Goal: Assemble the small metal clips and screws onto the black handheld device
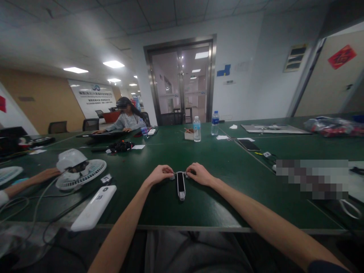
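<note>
A small black-and-silver elongated device point(181, 185) lies on the green table point(216, 189), its long axis pointing toward me. My left hand point(159, 174) is closed in a pinch on a small silver part at the device's far left end. My right hand point(200, 173) is closed in a pinch on the matching part at its far right end. Both forearms reach forward over the table's near edge.
A white power bank point(94, 207) and a white desk fan point(77, 168) with cables lie to the left, beside another person's hand point(45, 175). Two water bottles point(196, 129) stand farther back. A seated person point(126, 118) works at the far left. Phones and papers lie right.
</note>
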